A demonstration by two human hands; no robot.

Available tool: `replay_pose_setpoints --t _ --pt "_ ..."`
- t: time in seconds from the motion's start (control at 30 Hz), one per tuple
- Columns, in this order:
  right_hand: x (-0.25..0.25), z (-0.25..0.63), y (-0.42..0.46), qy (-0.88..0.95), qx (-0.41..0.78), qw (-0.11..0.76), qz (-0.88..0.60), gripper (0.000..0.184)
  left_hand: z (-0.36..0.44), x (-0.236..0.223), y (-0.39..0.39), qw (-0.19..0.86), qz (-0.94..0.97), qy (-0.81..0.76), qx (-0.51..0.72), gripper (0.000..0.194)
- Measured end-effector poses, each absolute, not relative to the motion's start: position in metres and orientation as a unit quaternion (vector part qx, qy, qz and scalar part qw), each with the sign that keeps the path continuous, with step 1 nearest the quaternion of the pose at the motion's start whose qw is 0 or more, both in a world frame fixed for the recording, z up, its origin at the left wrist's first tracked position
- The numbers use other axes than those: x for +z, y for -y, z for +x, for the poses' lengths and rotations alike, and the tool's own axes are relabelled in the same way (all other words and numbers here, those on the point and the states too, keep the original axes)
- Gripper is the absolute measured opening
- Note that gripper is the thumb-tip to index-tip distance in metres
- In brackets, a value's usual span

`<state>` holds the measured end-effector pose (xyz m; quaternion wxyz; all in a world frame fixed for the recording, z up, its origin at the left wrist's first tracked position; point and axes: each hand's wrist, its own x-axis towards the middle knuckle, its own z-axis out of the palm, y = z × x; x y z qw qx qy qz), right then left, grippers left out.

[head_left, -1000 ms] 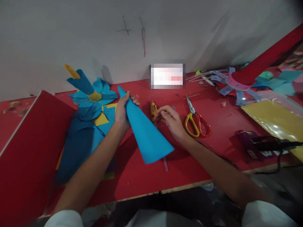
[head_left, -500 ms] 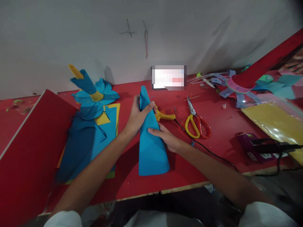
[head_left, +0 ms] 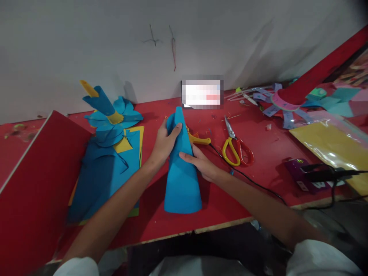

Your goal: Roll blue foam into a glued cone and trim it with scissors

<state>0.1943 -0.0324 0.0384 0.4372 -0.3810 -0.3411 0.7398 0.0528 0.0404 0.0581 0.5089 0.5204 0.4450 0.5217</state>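
A blue foam-like sheet [head_left: 183, 184], rolled into a cone with its narrow end away from me, is between my hands above the red table [head_left: 155, 226]. My left hand [head_left: 166, 141] grips the upper left edge, thumb on the front face and fingers behind. On the right side, lower down, my right hand [head_left: 201, 163] holds the cone with its thumb on the front; its other fingers are partly hidden. Just behind the cone lies a yellow glue gun [head_left: 201, 141], partly covered. Scissors [head_left: 233, 143] with one yellow and one red handle rest to the right.
Blue and yellow sheets [head_left: 100, 184] lie at left beside a red board [head_left: 34, 184]. A blue flower shape [head_left: 129, 115] stands behind them. A blurred-out screen [head_left: 201, 92] leans on the wall. At right are a purple box [head_left: 296, 174], a cable and a yellow packet [head_left: 327, 142].
The cone has turned slightly in my hands, its tip shifting right and its wide end left. Both hands keep their hold. The whole view has shifted a little.
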Motion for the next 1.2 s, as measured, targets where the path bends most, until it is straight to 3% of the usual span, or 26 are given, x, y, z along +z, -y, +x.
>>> replay_pose_setpoints --t 0.1,0.27,0.43,0.63,0.9,1.2 --pt "0.039 0.194 0.033 0.334 0.736 0.449 -0.381 0.078 0.056 0.058 -0.036 0.503 0.571 -0.450 0.468 0.035" --pt "0.039 0.194 0.029 0.282 0.737 0.477 -0.388 0.070 0.056 0.064 -0.032 0.546 0.555 -0.453 0.434 0.047" --pt "0.039 0.197 0.025 0.276 0.737 0.493 -0.369 0.062 0.054 0.070 -0.035 0.562 0.518 -0.490 0.419 0.027" --pt "0.031 0.197 0.024 0.267 0.734 0.496 -0.379 0.061 0.056 0.066 -0.033 0.473 0.642 -0.476 0.370 0.010" --pt "0.036 0.195 0.026 0.244 0.732 0.502 -0.392 0.061 0.055 0.061 -0.033 0.346 0.743 -0.453 0.352 0.024" --pt "0.038 0.197 0.025 0.231 0.722 0.502 -0.417 0.052 0.054 0.053 -0.034 0.210 0.784 -0.418 0.408 0.006"
